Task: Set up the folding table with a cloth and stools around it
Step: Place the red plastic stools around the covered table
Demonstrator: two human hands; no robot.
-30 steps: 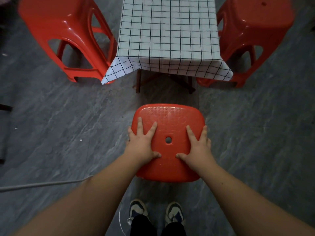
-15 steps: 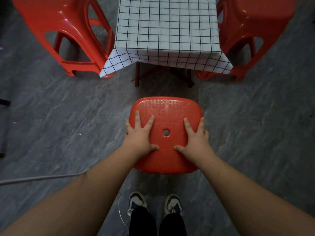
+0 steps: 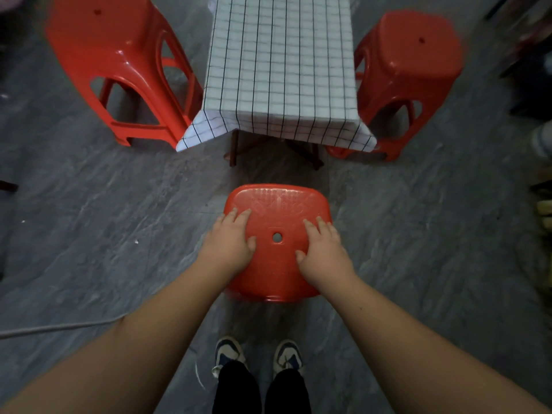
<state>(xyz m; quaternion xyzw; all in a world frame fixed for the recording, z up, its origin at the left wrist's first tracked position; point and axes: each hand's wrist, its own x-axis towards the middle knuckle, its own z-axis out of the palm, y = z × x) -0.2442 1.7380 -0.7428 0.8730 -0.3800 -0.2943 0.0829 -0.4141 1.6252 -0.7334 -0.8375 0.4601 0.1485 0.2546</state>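
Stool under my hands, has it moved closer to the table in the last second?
No, not noticeably. The stool keeps much the same gap to the table legs; the whole view shifted together, so the change looks like head motion, not stool motion.

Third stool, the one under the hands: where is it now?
Head view, centre: the third stool stands at the table's near end, apart from it, both hands flat on its seat.

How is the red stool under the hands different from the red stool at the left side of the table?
The near stool stands at the table's end, apart from the checked cloth; the left stool stands beside its long side, close to the hanging corner. Both hands, left hand and right hand, rest on the near stool; nothing touches the left stool. Both are red plastic, each with a seat hole.
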